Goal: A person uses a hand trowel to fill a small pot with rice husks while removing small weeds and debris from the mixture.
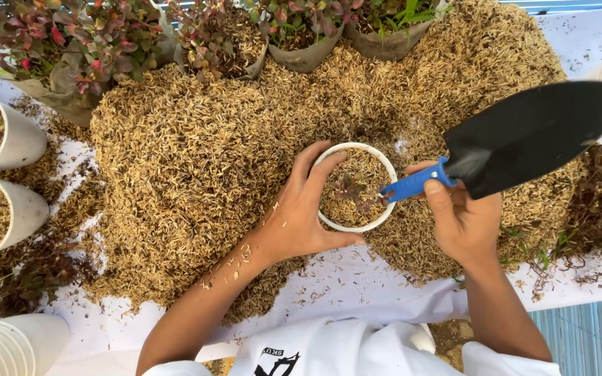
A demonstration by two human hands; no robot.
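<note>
Cup [329, 221], small, white and round, sat mid-table sunk in a heap of dry rice husks [189, 160], packed with husk and a reddish seedling [352, 189]. Left hand [299, 212] wrapped its rim; looked light, thin plastic, best gripped around the wall. Right hand [462, 221] was closed on a trowel [524, 136], blue grip, smooth black blade.

Bright, even daylight; sharp focus.

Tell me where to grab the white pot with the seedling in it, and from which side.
Grip the white pot around its outer wall from the left, as the left hand does: thumb on the near rim, fingers round the far rim. Its round wall suits a wrap, the seedling fills the middle, and the trowel blocks the right.
</note>
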